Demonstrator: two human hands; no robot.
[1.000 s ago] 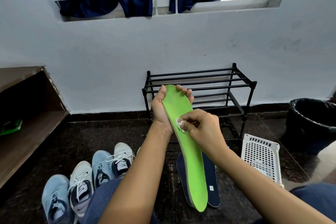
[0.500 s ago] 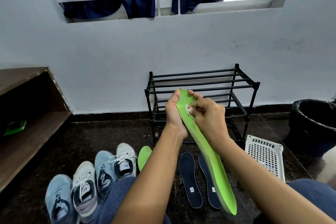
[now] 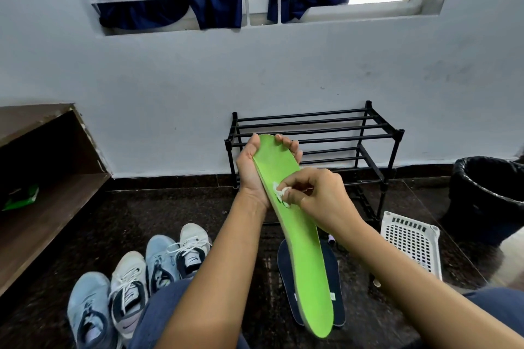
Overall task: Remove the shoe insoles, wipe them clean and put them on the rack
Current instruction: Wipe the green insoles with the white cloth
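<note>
Moved: right hand slid heelward, pinching wipe mid-sole; green insole runs 11-to-5 o'clock, left hand clamped on toe end.

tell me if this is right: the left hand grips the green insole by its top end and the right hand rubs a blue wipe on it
Not quite: the wipe is white, not blue. The head view shows the left hand gripping the green insole by its top end and the right hand rubbing the white wipe on it.
</note>
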